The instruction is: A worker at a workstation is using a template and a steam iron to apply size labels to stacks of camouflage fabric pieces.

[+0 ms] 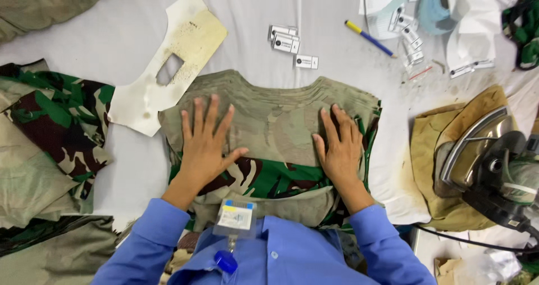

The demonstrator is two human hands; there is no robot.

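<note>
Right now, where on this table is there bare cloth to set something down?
Bare white table cover lies at top left, above the white template; a narrow strip runs between the fabric stack and the iron. The top right is crowded with labels, paper and a pen. Both hands press the stack.

Both hands lie flat, palms down; left (pixel 205 144) splayed, right (pixel 339 144) closer-fingered.

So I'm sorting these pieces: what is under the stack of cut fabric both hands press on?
Under the fabric stack, camouflage cloth shows at its near edge, all on the white table cover. The left hand and right hand hide more; lower layers cannot be seen.
</note>
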